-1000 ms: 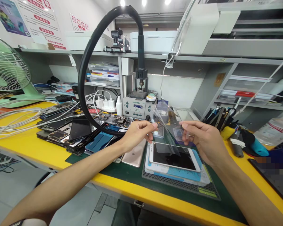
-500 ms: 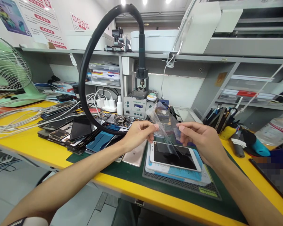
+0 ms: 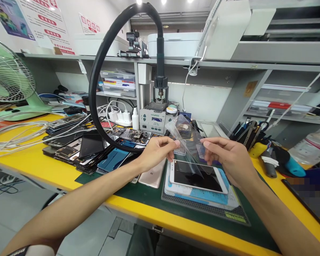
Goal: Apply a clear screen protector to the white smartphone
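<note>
Head view, forward-down across workbench (image 3: 176, 221), seemingly near

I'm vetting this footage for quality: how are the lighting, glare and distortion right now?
Head view: ceiling lights blown out at the top edge; head view: clear film streaked with pale glare, its outline hard to trace; head view: wide-angle stretching toward the borders, left forearm included; head view: blocky pixelated patch at the right edge.

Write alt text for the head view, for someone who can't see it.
A person's left hand and right hand hold clear film above a white-framed, dark-screened device at a yellow workbench. A gold phone lies to its left.
</note>
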A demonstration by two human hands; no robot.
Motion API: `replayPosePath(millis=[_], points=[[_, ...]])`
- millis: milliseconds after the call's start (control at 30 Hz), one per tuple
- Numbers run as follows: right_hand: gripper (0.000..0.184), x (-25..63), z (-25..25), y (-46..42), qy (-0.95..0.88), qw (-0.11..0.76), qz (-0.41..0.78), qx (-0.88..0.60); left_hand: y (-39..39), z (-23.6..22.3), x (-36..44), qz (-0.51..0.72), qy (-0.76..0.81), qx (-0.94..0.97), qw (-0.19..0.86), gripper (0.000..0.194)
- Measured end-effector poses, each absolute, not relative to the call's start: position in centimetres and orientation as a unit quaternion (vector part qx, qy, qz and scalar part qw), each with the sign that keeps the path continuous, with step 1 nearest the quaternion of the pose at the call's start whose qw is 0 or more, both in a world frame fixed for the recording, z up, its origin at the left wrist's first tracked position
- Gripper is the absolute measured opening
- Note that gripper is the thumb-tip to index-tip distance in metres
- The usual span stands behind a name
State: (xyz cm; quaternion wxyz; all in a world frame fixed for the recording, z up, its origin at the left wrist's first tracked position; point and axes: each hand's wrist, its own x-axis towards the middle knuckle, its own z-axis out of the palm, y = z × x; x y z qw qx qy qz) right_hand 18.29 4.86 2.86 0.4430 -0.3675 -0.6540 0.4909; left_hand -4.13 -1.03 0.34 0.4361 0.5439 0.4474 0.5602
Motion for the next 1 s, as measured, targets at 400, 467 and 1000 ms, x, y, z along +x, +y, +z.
replayPosePath(millis=[400, 467, 1000], points=[[0.038, 18.1, 3.0, 4.77, -0.651, 0.442, 0.492, -0.372, -0.94, 0.17, -4.17, 0.561, 0.442, 0.545, 0.44, 0.036], [0.038, 18.14, 3.02, 4.68, -0.65, 0.443, 0.489, -0.375, -0.91, 0.04, -4.23, 0.558, 0.442, 0.55, 0.437, 0.037], [0.037, 17.95, 3.02, 4.68, -0.656, 0.439, 0.49, -0.37, -1.0, -0.47, -4.23, 0.526, 0.445, 0.594, 0.415, 0.035]])
